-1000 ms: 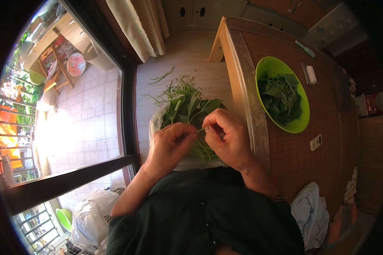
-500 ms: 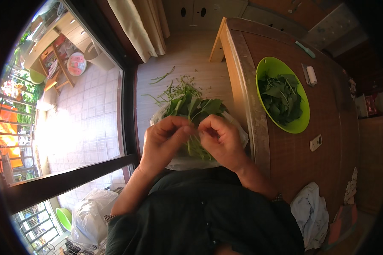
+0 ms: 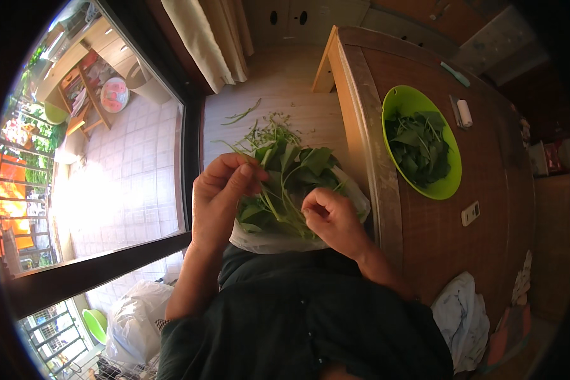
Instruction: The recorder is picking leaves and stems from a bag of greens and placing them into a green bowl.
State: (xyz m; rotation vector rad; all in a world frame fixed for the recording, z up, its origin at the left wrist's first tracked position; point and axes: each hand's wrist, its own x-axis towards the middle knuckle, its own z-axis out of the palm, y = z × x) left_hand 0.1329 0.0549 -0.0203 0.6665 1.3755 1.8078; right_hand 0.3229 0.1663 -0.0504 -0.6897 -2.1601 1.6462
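Note:
Leafy greens with long stems fill a translucent plastic bag in front of my body. Over the left side of the bag, my left hand pinches a thin green stem between thumb and forefinger. My right hand is at the bag's right side, its fingers curled together against the stems. Whatever lies between those fingertips is too small to make out. To the right, a lime-green bowl stands on the table, holding picked green leaves.
Stem scraps lie on the floor beyond the bag. The wooden table along my right bears a pale remote control, a white roll-shaped thing and a crumpled cloth. A dark-framed glass door stands on my left.
My hands have come apart from the middle of the bag. The left has moved left and up with a stem; the right has dropped slightly lower and to the right.

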